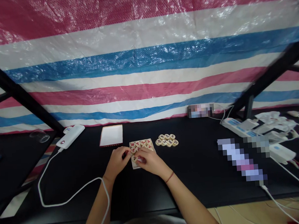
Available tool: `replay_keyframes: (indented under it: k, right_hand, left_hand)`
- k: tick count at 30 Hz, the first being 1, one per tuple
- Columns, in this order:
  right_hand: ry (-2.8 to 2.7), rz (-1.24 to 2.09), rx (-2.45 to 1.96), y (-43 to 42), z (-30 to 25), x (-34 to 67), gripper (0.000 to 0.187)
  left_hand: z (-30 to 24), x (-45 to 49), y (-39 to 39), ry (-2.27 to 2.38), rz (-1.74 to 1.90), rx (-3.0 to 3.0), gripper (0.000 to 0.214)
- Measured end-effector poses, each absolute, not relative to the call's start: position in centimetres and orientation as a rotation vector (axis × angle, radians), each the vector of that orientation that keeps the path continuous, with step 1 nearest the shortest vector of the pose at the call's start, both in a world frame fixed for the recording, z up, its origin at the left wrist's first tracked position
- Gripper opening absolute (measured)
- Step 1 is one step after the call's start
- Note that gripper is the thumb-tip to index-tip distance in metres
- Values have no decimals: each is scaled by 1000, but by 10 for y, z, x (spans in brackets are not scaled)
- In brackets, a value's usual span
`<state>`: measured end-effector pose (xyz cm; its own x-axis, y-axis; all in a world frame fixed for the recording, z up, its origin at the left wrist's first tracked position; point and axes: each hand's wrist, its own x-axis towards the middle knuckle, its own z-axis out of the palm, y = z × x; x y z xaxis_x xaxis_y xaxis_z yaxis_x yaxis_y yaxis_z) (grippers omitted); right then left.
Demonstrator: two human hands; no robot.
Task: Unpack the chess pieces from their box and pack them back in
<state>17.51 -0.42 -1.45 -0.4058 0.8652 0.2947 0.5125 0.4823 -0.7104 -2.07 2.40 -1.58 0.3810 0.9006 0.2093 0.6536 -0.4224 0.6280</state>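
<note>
A small pale box [141, 142] filled with round wooden chess pieces marked in red lies on the black table [200, 170]. My left hand [117, 160] rests at the box's left edge, fingers curled against it. My right hand [149, 161] lies over the box's near end, fingers bent and pressing on the pieces there. Whether either hand pinches a piece is hidden. A loose group of several wooden pieces [167, 140] with dark marks sits just right of the box.
The box's white lid [111, 135] lies to the left, beside a white power bank [70, 135] with a cable [68, 201] looping across my left arm. Power strips and plugs [259, 127] crowd the right. A striped tarp [145, 57] hangs behind.
</note>
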Motion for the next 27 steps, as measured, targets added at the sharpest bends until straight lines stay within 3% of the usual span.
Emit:
replay_keyframes:
  k: [11, 17, 22, 27]
  right_hand:
    - [-2228, 594, -1262, 0, -10, 166, 21]
    - [-1925, 785, -1220, 12, -5, 199, 22]
    - [-1759, 508, -1762, 44, 8, 267, 27]
    - [-2013, 604, -1976, 69, 17, 287, 28]
  left_hand:
    - [-20, -15, 24, 1269, 753, 2158, 18]
    - [-21, -16, 23, 1271, 779, 2141, 18]
    - [-20, -14, 22, 1278, 783, 2136, 22]
    - [-21, -12, 22, 1255, 796, 2144, 22]
